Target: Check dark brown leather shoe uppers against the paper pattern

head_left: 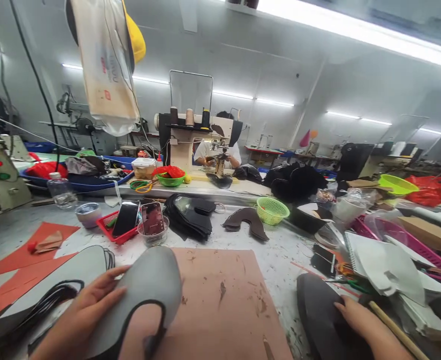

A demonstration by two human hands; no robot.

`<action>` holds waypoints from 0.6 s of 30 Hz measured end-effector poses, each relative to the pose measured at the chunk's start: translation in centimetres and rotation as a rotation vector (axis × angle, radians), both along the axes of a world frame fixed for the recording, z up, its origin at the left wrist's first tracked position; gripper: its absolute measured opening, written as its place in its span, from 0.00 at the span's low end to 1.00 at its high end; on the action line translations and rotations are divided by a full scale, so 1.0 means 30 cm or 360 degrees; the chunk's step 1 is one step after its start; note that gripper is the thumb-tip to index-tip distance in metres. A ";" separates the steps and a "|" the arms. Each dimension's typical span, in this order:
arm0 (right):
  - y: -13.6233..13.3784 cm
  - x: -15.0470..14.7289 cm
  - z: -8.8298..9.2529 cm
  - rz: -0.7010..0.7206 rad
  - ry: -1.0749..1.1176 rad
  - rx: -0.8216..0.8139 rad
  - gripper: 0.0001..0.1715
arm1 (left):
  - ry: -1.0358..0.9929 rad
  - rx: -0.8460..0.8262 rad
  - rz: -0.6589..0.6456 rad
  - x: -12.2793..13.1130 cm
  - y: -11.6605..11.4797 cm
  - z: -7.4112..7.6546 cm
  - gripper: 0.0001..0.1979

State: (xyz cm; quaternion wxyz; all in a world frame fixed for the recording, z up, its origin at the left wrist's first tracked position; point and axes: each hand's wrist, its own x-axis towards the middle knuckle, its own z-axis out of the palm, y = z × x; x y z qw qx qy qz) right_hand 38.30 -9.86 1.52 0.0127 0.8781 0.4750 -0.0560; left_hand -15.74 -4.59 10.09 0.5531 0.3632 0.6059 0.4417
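My left hand (96, 305) grips a grey U-shaped shoe upper piece (155, 275) with a black edge along its inner curve. Part of that piece lies over a pinkish-brown board (220, 295). Behind my left wrist, a stack of similar grey pieces (89, 265) with black edges rests on the table. Over on the right, my right hand (366, 320) is closed on the edge of dark shoe upper pieces (321, 310); its other fingers are mostly hidden. Farther back lie a pile of black upper pieces (190, 215) and a dark brown curved piece (246, 222).
A red basket (119, 232) and a phone in a clear bowl (153, 225) stand behind the board. A green basket (273, 211), notebook (385, 265) and wooden stick (396, 330) lie rightward. Across the table, a person (235, 152) sits behind a sewing machine (183, 140).
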 end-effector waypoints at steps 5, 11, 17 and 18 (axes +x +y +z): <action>-0.066 0.007 -0.144 0.0064 -0.0362 0.0215 0.19 | -0.0351 0.0064 -0.0390 0.239 -0.003 -0.121 0.39; -0.110 -0.148 -0.041 0.0050 -0.0723 0.0317 0.18 | 0.1097 0.0776 -0.0584 0.244 0.007 -0.267 0.26; -0.089 -0.302 0.082 0.0162 -0.0482 0.0119 0.16 | 0.1783 0.0801 -0.1629 0.251 -0.041 -0.270 0.30; -0.085 -0.341 0.099 0.0235 -0.0362 0.0032 0.16 | 0.1780 0.0790 -0.1706 0.256 -0.042 -0.264 0.31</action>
